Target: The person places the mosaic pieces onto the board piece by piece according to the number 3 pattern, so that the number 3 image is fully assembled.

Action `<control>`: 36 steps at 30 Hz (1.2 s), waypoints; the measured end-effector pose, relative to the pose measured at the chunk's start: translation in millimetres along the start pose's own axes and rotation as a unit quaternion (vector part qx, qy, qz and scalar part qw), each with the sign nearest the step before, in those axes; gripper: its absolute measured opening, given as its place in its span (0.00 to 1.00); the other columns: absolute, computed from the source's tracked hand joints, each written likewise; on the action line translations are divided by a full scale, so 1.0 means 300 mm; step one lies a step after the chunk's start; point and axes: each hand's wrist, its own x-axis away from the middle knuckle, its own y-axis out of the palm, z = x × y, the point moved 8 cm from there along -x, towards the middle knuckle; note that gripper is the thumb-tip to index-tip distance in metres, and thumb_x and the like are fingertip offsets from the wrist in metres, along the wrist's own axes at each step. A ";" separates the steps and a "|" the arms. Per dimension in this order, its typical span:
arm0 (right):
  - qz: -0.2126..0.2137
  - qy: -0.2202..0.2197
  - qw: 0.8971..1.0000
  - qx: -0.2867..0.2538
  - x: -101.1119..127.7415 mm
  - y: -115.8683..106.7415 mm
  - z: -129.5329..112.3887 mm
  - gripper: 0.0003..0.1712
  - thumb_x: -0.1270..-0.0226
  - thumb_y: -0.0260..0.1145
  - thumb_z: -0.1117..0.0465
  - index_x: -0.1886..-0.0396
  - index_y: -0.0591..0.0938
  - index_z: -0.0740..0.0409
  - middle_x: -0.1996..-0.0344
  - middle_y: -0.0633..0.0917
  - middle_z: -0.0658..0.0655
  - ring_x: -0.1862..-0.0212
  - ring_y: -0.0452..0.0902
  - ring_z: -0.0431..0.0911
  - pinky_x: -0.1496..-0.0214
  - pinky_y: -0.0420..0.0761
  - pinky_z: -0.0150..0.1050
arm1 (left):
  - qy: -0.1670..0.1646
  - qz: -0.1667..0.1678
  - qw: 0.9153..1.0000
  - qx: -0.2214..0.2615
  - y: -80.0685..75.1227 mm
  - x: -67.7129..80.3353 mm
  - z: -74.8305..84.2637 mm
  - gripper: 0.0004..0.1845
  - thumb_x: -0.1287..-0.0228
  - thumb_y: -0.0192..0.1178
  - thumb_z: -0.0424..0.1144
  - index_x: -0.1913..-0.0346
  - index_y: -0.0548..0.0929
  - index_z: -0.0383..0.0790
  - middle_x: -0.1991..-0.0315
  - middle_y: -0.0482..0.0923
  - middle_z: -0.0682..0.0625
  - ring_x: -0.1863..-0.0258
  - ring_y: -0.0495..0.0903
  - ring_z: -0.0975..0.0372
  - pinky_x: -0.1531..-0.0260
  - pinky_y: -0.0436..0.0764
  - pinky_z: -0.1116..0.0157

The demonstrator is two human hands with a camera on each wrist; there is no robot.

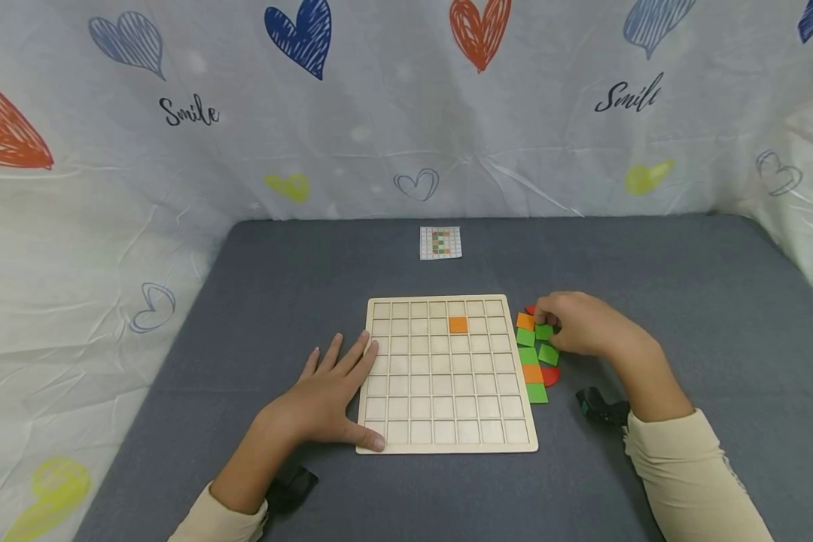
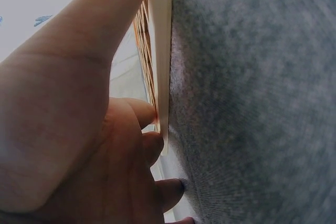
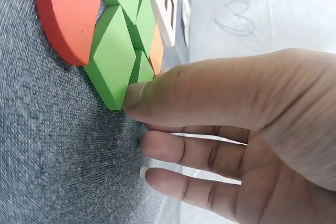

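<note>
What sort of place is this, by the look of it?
Probably an indoor tabletop activity setup: a grey table, a white sheet printed with hearts behind it, and a wooden grid board with coloured tiles alongside.

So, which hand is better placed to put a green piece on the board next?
The right hand, I think: its fingers are curled at a green piece beside the board. The left hand lies spread at the opposite edge, perhaps better for steadying.

L hand (image 1: 321, 403) palm-down, fingers (image 1: 354, 357) spread fwd, thumb (image 1: 364, 436) out inner side; R hand (image 1: 583, 324) w/ fingers bent down, forearm (image 1: 656, 380) behind.
</note>
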 end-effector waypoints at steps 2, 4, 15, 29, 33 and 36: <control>0.000 0.004 1.000 -0.002 0.002 -0.001 0.001 0.14 0.57 0.60 0.75 0.71 0.77 0.54 0.76 0.74 0.50 0.73 0.65 0.44 0.72 0.65 0.38 | 0.000 -0.001 1.000 0.000 0.000 0.001 -0.001 0.66 0.71 0.53 0.79 0.29 0.39 0.50 0.29 0.29 0.54 0.33 0.29 0.49 0.41 0.38 0.44; -0.001 0.008 1.000 -0.006 0.004 -0.001 0.003 0.14 0.56 0.60 0.75 0.70 0.77 0.55 0.76 0.74 0.50 0.72 0.65 0.44 0.72 0.65 0.38 | 0.002 0.001 1.000 0.001 -0.001 0.003 -0.001 0.66 0.71 0.53 0.79 0.29 0.39 0.50 0.29 0.29 0.54 0.33 0.29 0.48 0.41 0.39 0.43; -0.001 0.006 1.000 -0.018 0.010 -0.001 0.009 0.14 0.55 0.61 0.73 0.67 0.77 0.56 0.74 0.75 0.50 0.71 0.66 0.44 0.71 0.67 0.38 | -0.002 -0.002 1.000 0.000 0.005 -0.001 -0.005 0.66 0.72 0.53 0.80 0.29 0.39 0.51 0.29 0.28 0.55 0.33 0.28 0.49 0.41 0.38 0.44; 0.017 -0.019 0.999 -0.035 0.007 -0.015 -0.018 0.14 0.55 0.60 0.71 0.67 0.78 0.53 0.72 0.75 0.49 0.69 0.67 0.43 0.69 0.67 0.38 | 0.000 -0.001 1.000 0.004 0.006 0.000 -0.008 0.66 0.71 0.52 0.80 0.29 0.38 0.51 0.30 0.27 0.55 0.33 0.28 0.50 0.41 0.37 0.44; 0.017 -0.015 0.999 -0.041 0.000 -0.013 -0.021 0.14 0.54 0.60 0.70 0.67 0.78 0.52 0.72 0.75 0.49 0.69 0.66 0.43 0.69 0.67 0.38 | 0.001 0.001 1.000 0.003 0.006 -0.001 -0.009 0.66 0.71 0.52 0.80 0.29 0.38 0.51 0.29 0.27 0.55 0.33 0.28 0.49 0.41 0.38 0.44; 0.018 -0.018 0.999 -0.044 -0.004 -0.013 -0.027 0.14 0.54 0.60 0.70 0.66 0.78 0.52 0.72 0.75 0.49 0.69 0.67 0.43 0.69 0.68 0.38 | 0.002 0.001 1.000 0.003 0.006 0.000 -0.008 0.66 0.71 0.52 0.80 0.29 0.38 0.51 0.29 0.27 0.55 0.33 0.28 0.49 0.41 0.38 0.44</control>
